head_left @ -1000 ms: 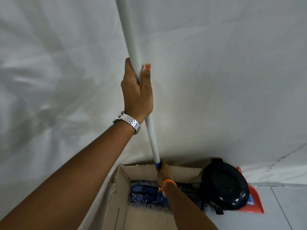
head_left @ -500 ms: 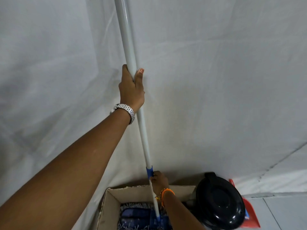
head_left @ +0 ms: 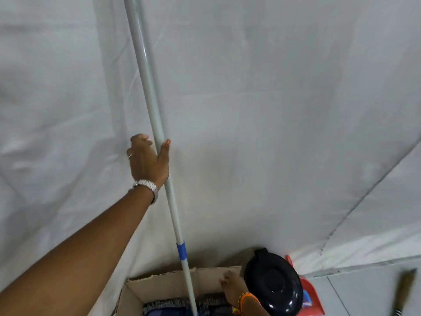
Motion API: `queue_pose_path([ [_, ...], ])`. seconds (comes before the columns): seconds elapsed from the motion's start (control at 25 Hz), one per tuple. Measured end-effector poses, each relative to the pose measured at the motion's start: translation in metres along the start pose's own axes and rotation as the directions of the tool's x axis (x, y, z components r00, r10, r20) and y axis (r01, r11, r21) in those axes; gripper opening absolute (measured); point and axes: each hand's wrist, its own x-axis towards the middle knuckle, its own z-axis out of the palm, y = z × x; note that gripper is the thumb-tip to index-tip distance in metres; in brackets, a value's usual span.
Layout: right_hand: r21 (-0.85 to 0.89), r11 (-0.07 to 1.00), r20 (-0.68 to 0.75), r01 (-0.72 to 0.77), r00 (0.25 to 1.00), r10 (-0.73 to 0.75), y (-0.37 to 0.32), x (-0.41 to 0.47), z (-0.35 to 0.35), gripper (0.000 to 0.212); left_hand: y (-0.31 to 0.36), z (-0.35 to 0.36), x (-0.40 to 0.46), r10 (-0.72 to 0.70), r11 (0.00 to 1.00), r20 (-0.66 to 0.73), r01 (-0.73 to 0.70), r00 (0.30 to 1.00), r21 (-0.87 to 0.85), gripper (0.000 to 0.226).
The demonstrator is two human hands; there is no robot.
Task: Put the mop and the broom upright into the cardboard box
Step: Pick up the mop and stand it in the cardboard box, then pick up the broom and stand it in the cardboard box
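The mop stands in the cardboard box [head_left: 159,285] at the bottom edge, its blue fringed head [head_left: 169,304] down inside. Its grey pole [head_left: 148,92] with a blue band rises slightly tilted against the white sheet. My left hand [head_left: 148,161] is partway up the pole, fingers uncurled, with the pole resting between thumb and fingers. My right hand [head_left: 230,287] is off the pole, fingers apart, by the box's back wall. The broom [head_left: 404,290] lies on the floor at the far right.
A black round lidded bin [head_left: 274,286] stands tight against the box's right side, with a red dustpan [head_left: 307,293] behind it. A white sheet [head_left: 273,110] covers the wall behind. Tiled floor [head_left: 355,295] shows at the lower right.
My right hand has let go of the pole's lower end and moved right, to the box wall. My left hand's fingers have uncurled from the pole. The broom has come into view.
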Motion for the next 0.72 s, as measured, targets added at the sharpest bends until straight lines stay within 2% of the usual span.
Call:
queue_pose_path([
  [0.08,-0.055,0.998,0.032,0.009,0.999,-0.007,0.037,-0.039,-0.033,0.028,-0.002,-0.01,-0.047,-0.007,0.998,-0.151,0.018,0.989,0.068,0.049],
  [0.16,-0.044,0.998,0.025,-0.036,0.999,0.037,0.072,-0.091,-0.076,0.031,-0.007,-0.015,-0.106,-0.028,0.997,-0.163,0.041,0.986,0.072,0.041],
  [0.28,0.018,0.997,-0.077,-0.079,0.994,0.081,0.133,-0.161,-0.135,0.041,-0.013,-0.01,-0.199,-0.143,0.989,-0.067,0.145,0.988,0.037,0.033],
  [0.44,0.266,0.921,-0.253,-0.283,0.902,0.35,0.252,-0.27,-0.191,0.019,0.013,0.013,-0.346,-0.271,0.962,0.118,0.272,0.955,0.011,0.028],
  [0.56,0.352,0.831,-0.195,-0.43,0.835,0.514,0.358,-0.345,-0.199,0.019,0.053,0.043,-0.45,-0.366,0.929,0.253,0.367,0.896,0.044,0.026],
  [0.72,0.462,0.723,-0.137,-0.513,0.765,0.63,0.482,-0.432,-0.221,0.014,0.122,0.107,-0.571,-0.455,0.886,0.368,0.455,0.811,0.093,0.023],
])
